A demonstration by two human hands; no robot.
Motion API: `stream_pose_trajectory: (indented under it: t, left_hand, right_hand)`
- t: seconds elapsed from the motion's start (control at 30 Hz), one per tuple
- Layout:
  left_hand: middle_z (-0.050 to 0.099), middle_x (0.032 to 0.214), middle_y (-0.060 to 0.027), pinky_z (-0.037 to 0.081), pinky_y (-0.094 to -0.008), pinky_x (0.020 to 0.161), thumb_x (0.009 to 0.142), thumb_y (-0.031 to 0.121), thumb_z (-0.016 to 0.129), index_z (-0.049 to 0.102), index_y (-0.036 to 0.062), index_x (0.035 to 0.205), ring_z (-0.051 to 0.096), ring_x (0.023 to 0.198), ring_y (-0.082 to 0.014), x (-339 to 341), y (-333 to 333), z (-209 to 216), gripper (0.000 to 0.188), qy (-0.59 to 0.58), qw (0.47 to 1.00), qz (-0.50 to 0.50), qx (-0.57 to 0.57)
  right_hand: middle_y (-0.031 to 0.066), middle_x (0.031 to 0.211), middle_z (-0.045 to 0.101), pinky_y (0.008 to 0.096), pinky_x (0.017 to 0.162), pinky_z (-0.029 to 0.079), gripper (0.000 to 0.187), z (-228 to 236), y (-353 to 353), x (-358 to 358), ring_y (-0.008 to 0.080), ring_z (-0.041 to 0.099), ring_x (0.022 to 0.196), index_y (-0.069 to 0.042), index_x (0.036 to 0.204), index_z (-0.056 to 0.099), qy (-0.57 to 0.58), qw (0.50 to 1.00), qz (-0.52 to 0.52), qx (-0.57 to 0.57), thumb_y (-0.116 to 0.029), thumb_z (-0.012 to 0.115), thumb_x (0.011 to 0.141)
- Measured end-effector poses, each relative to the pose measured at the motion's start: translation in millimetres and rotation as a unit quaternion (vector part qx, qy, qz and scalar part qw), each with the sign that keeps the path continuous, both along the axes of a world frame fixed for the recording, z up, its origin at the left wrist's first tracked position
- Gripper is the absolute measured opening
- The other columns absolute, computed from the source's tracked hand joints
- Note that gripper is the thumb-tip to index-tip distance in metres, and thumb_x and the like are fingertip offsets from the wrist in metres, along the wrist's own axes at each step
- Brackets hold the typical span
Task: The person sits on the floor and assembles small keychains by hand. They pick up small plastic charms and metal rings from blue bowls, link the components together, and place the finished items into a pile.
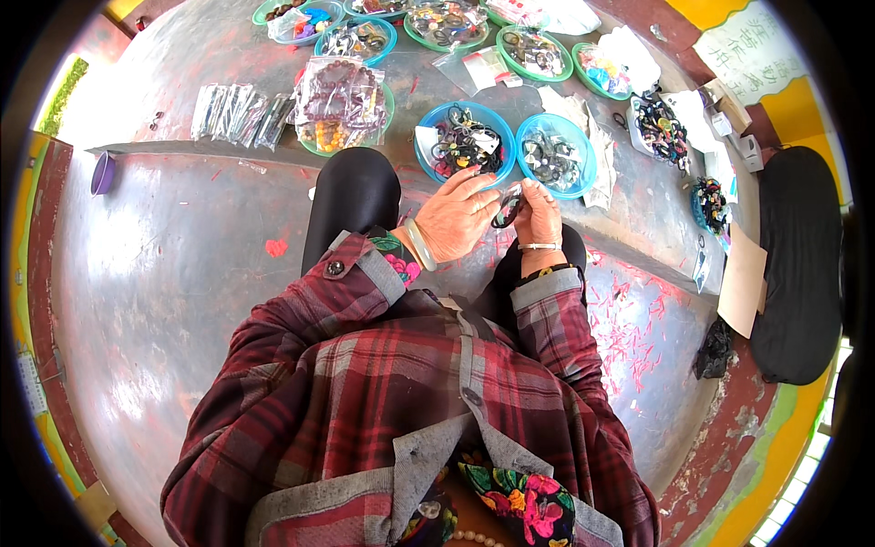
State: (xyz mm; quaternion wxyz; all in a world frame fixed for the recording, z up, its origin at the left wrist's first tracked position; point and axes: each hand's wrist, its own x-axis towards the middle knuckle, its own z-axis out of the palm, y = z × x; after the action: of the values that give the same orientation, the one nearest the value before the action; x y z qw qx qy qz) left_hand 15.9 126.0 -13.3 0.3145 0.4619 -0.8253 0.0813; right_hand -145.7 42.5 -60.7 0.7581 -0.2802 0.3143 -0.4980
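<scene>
Both my hands are above my knees, at the near edge of a raised concrete step. My right hand [540, 217] pinches a black cord loop [507, 210], with something small and clear by the fingertips. Beside it, my left hand [453, 221] has its fingers stretched out, and they reach to the near rim of a blue basket [418, 146]. Tangled black cords [467, 141] with red and white bits fill that basket. A second blue basket [592, 162], just right of it, holds small dark pieces in clear bags.
More baskets of small goods stand farther back, such as a green-rimmed basket [571, 64]. Packed slim items [239, 114] lie at left on the step. A white tray [635, 132] of cords and a cardboard sheet [743, 281] are at right. Red scraps [629, 333] litter the floor.
</scene>
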Motion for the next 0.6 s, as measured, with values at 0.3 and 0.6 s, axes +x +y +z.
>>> stream_pose_trajectory:
  t: [0.3,0.6]
  left_hand:
    - [0.06,0.094,-0.0071,0.042,-0.0287,0.08,0.081,0.022,0.061,0.057,-0.0007,0.099,0.055,0.089,-0.017,3.8,-12.2,-26.4,0.029,0.539,0.78,-0.003,0.319]
    - [0.06,0.081,-0.0001,0.042,-0.0202,0.065,0.083,0.021,0.061,0.062,-0.0014,0.094,0.052,0.073,-0.0054,1.3,-18.1,-43.0,0.025,0.606,0.668,-0.009,0.431]
  right_hand:
    - [0.0025,0.073,0.062,0.0242,0.058,0.045,0.005,5.3,4.6,3.0,0.0112,0.056,0.064,-0.005,0.077,0.062,-0.005,1.0,0.001,-0.001,-0.01,0.064,0.079]
    - [0.0042,0.066,0.061,0.023,0.049,0.039,0.01,11.2,15.0,12.7,0.0101,0.052,0.054,-0.001,0.072,0.064,0.112,0.993,0.042,-0.007,-0.009,0.07,0.073]
